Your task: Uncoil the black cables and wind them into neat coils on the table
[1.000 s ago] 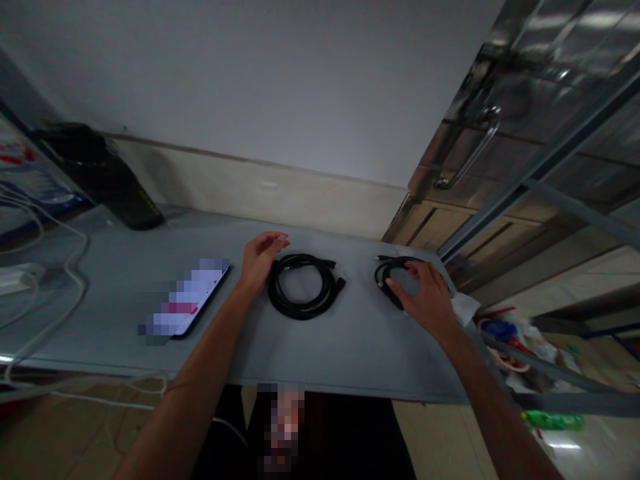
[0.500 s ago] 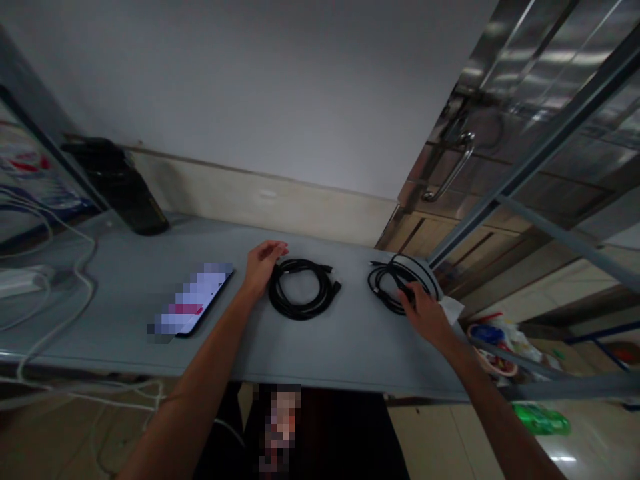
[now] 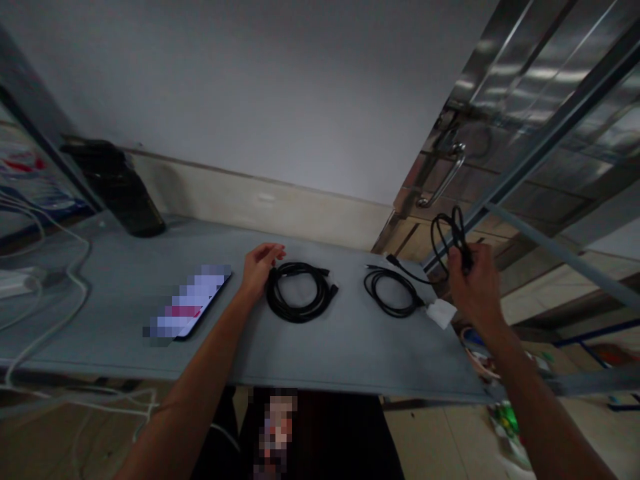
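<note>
A pale wall (image 3: 250,100) with a tiled lower strip backs the grey tabletop (image 3: 310,353), and a shiny metal door (image 3: 505,133) stands beyond its right end. The right hand (image 3: 477,283) is raised over that end, its fingers clamped on a bundled black cable (image 3: 457,230); gripping it as a bunch probably stops the loops from springing apart. One length trails left to a plug (image 3: 393,260) near the back edge, though whether that rests or hangs I cannot tell. Below lies a smaller black coil (image 3: 400,313), a white tag (image 3: 441,312) just beside it, wound round perhaps to stay compact. The left hand (image 3: 259,270) is beside the larger black coil (image 3: 300,317), fingers curled; whether their tips meet or touch the cable is unclear. It seems parked there, out of the right hand's way. A lit phone (image 3: 193,307) lies farther left, tilted away from the coils, presumably for easy viewing.
</note>
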Demonstrator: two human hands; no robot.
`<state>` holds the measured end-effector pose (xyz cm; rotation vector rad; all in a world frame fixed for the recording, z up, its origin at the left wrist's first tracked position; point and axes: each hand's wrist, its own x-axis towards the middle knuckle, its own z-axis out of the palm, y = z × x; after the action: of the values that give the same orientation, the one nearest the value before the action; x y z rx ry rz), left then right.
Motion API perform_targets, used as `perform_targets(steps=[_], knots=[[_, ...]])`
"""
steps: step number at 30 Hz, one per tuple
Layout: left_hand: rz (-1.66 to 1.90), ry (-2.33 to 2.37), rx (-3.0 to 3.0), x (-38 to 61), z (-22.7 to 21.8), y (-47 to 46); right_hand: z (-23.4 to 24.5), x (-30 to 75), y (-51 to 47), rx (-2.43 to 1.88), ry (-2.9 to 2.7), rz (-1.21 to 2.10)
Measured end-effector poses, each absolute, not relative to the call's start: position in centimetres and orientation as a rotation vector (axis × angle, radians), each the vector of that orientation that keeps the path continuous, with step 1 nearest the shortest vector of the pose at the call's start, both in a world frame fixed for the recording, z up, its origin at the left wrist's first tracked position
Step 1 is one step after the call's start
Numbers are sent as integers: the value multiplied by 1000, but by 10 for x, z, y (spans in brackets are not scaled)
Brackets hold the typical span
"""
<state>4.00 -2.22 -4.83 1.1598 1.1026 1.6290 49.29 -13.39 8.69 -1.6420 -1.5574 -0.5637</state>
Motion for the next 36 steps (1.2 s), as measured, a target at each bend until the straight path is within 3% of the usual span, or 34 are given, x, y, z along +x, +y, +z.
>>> perform_targets(steps=[5,9,14,23,36], knots=[[1650,957,1026,39,-42,-24,137,456,-136,-1439,-1525,-622],[1542,840,997,36,-30,-33,146,412,-131,-1329,-1571,-544],[1317,681,1011,30,-21,-41,121,348,-109,-1258,-1686,-326],[1308,814,1216,32,-26,-40,57,245,-74,-1444,-2102,-30],[1215,869,1445,26,-28,-37,31,250,-62,-1516,-2045,51]])
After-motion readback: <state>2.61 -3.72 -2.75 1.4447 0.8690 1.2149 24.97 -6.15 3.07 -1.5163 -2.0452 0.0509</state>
